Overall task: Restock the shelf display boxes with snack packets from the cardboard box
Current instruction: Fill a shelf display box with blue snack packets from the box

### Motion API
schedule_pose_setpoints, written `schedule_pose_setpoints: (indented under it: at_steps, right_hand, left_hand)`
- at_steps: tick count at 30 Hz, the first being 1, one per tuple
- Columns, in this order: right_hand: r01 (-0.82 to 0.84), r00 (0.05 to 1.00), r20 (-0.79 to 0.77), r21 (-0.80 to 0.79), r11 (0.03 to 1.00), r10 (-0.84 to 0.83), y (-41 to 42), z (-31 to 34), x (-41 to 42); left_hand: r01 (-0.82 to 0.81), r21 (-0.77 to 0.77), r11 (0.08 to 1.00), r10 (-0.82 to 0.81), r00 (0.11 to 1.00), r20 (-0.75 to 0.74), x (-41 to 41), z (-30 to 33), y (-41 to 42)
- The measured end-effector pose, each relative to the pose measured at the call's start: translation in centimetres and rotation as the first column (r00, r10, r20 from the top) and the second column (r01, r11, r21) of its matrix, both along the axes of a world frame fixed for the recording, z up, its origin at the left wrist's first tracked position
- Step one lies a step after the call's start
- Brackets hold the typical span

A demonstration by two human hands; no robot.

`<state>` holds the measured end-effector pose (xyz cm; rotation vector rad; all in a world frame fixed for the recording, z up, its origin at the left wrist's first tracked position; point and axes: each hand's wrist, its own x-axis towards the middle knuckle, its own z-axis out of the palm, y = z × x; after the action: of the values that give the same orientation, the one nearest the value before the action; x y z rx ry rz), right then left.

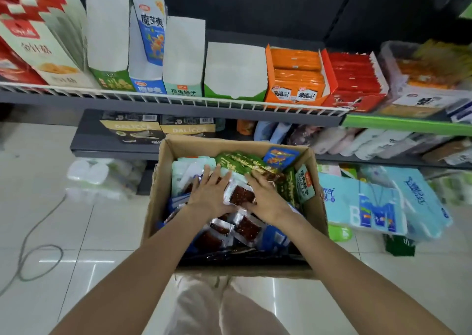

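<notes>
An open cardboard box (235,207) sits on the glossy tiled floor (76,232) in front of the shelf (178,102), its back flap close under the shelf's white wire rail (204,102). The box is heaped with soft, crinkly snack packets: green ones (238,162) toward the back, pale teal ones (178,176) at the left wall, a blue one (280,157) propped in the far right corner, and clear vacuum packets with dark red filling (242,195) in the middle and near side.

Both hands are down inside the box, on top of the pile. The left hand (210,195) lies palm down with its fingers (214,172) spread and fairly straight over the packets. The right hand (265,199) lies beside it, touching one clear packet between the two hands; its fingers (252,178) reach toward the green packets, though whether they curl round anything is hard to tell through the blur.

On the shelf, stiff card display boxes stand in a row against the rail: a green-fronted box (235,74) showing only its white inside, a teal-fronted one (182,58) likewise, a blue one (146,53), then an orange box (293,79) and a red box (355,81) packed with flat sachets. To the right of the cardboard box lie light-blue plastic-wrapped tissue packs (378,201), close against its side. Open floor lies to the left, crossed by a grey cable (33,232).
</notes>
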<state>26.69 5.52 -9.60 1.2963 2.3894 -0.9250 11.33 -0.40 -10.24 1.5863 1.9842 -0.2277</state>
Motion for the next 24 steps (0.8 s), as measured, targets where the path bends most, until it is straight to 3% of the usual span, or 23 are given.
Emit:
schedule_pose_setpoints:
  at_steps: [2, 4, 6, 8, 10, 12, 13, 15, 18, 21, 22, 24]
  right_hand:
    - [0.113, 0.989, -0.119, 0.205, 0.972, -0.089, 0.0, 0.6, 0.3]
    - [0.424, 0.892, -0.333, 0.379, 0.822, -0.306, 0.5, 1.4, 0.6]
    - [0.687, 0.700, -0.459, 0.223, 0.691, -0.547, 1.9, 1.6, 0.9]
    - [0.772, 0.552, -0.439, -0.051, 0.633, -0.709, 3.4, 1.3, 1.1]
    - [0.786, 0.471, -0.425, -0.197, 0.586, -0.773, 4.1, 0.9, 1.2]
    - [0.795, 0.436, -0.442, -0.219, 0.566, -0.784, 4.3, 0.6, 1.1]
    - [0.783, 0.471, -0.453, -0.181, 0.595, -0.757, 4.2, 0.6, 1.1]
    - [0.701, 0.637, -0.448, -0.001, 0.713, -0.627, 4.0, 0.7, 1.1]
    - [0.451, 0.862, -0.408, 0.350, 0.821, -0.300, 3.2, 2.1, 0.7]
    - [0.157, 0.918, -0.392, 0.510, 0.846, 0.065, 1.8, 4.5, -0.9]
    - [0.060, 0.921, -0.355, 0.534, 0.843, 0.159, 1.2, 5.2, -1.4]
    - [-0.081, 0.908, -0.284, 0.604, 0.793, 0.309, 0.1, 5.7, -2.2]
  left_hand:
    - [-0.002, -0.002, 1.000, 0.002, 1.000, -0.011, 0.0, -0.6, 0.1]
    - [-0.012, 0.003, 1.000, 0.012, 1.000, -0.019, 0.0, -0.7, 0.3]
    - [-0.023, 0.007, 1.000, 0.024, 0.999, -0.035, 0.2, -0.8, 0.4]
    - [-0.033, -0.001, 0.999, 0.033, 0.998, -0.048, 0.4, -0.9, 0.5]
    - [-0.039, -0.008, 0.999, 0.039, 0.998, -0.043, 0.4, -1.1, 0.6]
    - [-0.043, -0.009, 0.999, 0.043, 0.999, -0.033, 0.3, -1.1, 0.6]
    - [-0.044, -0.005, 0.999, 0.043, 0.999, -0.031, 0.3, -1.2, 0.6]
    - [-0.039, 0.004, 0.999, 0.039, 0.999, -0.025, 0.3, -1.2, 0.6]
    - [-0.013, 0.024, 1.000, 0.012, 1.000, 0.028, -0.1, -0.9, 0.2]
    - [-0.207, 0.193, 0.959, 0.145, 0.944, 0.296, -1.3, 0.1, -1.0]
    - [-0.331, 0.279, 0.901, 0.214, 0.900, 0.379, -1.8, 0.4, -1.6]
    - [-0.489, 0.426, 0.761, 0.344, 0.861, 0.374, -2.7, 1.1, -2.9]
